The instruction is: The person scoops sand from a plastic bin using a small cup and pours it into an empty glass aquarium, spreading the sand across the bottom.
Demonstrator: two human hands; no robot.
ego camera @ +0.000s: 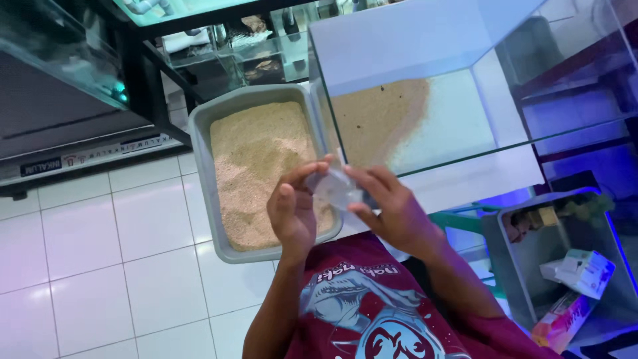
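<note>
my left hand (pixel 292 214) and my right hand (pixel 392 209) both pinch a small clear crinkly plastic bag (pixel 337 189). it is up above the grey tray of sand (pixel 256 166), beside the glass tank (pixel 425 86).

The small clear object (pixel 337 188) pinched between both hands was blurred beyond telling; the glass tank (pixel 425 100) and grey bin (pixel 565 279) ran off frame

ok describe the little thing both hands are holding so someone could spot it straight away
Start at the glass tank with sand over part of its floor, then drop to its near corner beside the grey tray of sand. There the left hand and right hand pinch a small clear plastic piece, see-through, unlike the tan sand around it.
</note>
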